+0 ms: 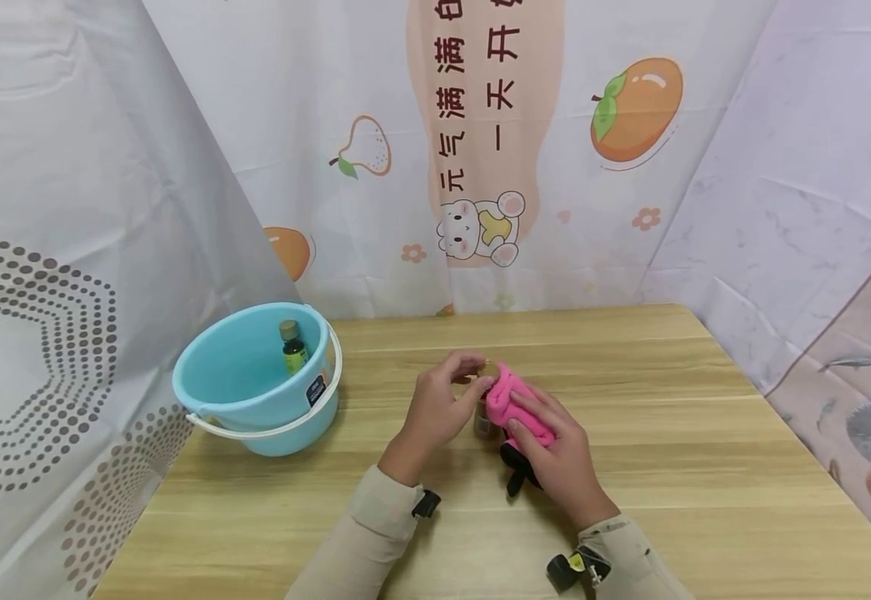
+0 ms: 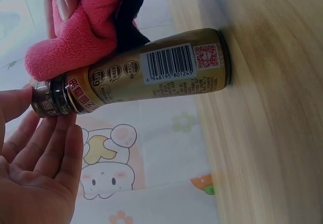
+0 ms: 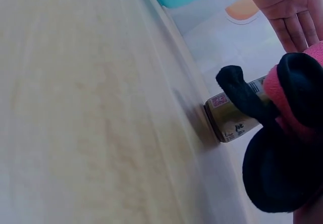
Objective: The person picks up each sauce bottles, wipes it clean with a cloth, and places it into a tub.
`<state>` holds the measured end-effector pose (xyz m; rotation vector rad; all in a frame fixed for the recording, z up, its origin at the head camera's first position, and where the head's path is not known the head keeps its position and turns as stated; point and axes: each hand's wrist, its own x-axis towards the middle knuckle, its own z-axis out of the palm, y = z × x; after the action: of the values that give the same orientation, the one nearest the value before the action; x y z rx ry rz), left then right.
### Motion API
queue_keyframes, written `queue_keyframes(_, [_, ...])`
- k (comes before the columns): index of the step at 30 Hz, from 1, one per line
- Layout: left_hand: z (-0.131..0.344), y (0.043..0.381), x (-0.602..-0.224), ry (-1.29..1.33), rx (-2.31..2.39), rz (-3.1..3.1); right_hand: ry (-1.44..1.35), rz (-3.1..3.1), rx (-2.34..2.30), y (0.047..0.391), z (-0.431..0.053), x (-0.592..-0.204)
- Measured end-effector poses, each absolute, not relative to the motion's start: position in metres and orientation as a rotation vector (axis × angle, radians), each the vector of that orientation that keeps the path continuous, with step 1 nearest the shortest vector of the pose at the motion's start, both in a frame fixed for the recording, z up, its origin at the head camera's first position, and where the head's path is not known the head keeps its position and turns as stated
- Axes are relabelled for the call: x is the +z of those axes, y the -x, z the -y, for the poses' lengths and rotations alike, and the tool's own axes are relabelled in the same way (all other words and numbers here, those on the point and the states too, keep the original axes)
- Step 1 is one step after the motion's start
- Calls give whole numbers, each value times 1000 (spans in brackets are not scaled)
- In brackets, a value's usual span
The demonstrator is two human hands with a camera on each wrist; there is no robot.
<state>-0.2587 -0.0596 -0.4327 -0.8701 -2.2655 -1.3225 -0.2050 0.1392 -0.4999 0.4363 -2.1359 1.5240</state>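
A gold-brown bottle (image 2: 161, 67) with a dark cap, a barcode and a QR code stands upright on the wooden table. Thumb and fingers of my left hand (image 1: 438, 404) pinch it at the cap. With my right hand (image 1: 558, 450) I grip a fluffy pink cloth (image 1: 518, 408), pressing it to the bottle's neck and upper side. Black soft flaps (image 3: 282, 168) hang from the cloth, one of them long and narrow. In the head view, the hands and the cloth hide most of the bottle.
At the table's left stands a light blue bucket (image 1: 217, 367) with a white handle. Inside it is a small dark bottle (image 1: 292, 346) with a yellow-green label. Behind the wooden table (image 1: 705, 467) hangs a printed white curtain (image 1: 375, 67).
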Motion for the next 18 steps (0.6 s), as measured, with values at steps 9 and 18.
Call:
queue_keyframes(9, [59,259,-431,878,-1334,2270,-364,2180,1551,208,-143,-502])
queue_keyframes(18, [61,258,-430,896,-1270,2284,-293,2321,1562,210,-145,-505])
